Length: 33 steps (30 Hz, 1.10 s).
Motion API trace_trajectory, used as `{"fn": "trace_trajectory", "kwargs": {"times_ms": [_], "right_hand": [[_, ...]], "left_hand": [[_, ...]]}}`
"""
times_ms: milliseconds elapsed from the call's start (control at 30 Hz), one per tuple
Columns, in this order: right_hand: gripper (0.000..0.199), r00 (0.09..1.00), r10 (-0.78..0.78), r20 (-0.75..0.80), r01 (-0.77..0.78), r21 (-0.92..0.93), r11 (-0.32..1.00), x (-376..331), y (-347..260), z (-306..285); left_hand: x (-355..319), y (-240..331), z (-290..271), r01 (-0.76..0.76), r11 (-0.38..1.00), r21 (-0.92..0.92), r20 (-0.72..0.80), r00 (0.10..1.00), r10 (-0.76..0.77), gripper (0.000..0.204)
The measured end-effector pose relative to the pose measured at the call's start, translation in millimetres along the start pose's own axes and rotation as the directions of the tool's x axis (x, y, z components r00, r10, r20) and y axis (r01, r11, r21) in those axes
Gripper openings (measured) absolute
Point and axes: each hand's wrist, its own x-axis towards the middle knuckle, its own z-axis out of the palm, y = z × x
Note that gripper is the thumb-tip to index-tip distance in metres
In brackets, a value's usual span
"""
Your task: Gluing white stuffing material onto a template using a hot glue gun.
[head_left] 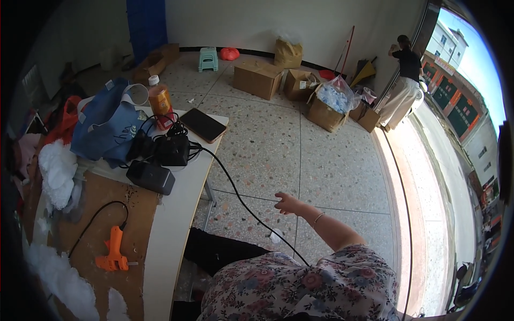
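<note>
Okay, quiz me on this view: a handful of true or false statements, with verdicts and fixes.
1. Both hands are in view. False: only the right hand shows.
2. The right hand is gripping a glue gun. False: it looks empty, and the orange glue gun lies on the table.
3. A black cable runs off the table's edge. True.
4. The stool is red. False: the stool is pale green.
5. Another person stands near the doorway. True.

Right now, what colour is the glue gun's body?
Orange glue gun, clearest in head view.
</note>
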Motion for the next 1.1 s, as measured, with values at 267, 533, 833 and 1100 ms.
{"fn": "trace_trajectory", "kwargs": {"times_ms": [267, 533, 833, 1100], "right_hand": [[0.091, 0.436, -0.211, -0.875, 0.731, 0.208, 0.65, -106, -175, -313], [0.052, 0.166, -0.106, -0.98, 0.768, 0.061, 0.638, -161, -246, -391], [0.038, 0.243, -0.029, -0.97, 0.733, 0.164, 0.66, -148, -241, -376], [0.042, 0.299, -0.059, -0.952, 0.707, 0.18, 0.683, -156, -232, -396]], "left_hand": [[-4, -12, 7, -0.057, 0.998, -0.004, -0.015, 0.998, 0.057, 0.026], [-4, -12, 7, 0.278, 0.928, -0.248, 0.026, 0.96, -0.28, 0.022], [-1, -10, 7, 0.035, 0.999, 0.017, -0.015, 0.999, -0.035, 0.021], [-10, -53, 32, 0.459, 0.439, -0.772, 0.106, 0.775, -0.623, 0.02]]}}
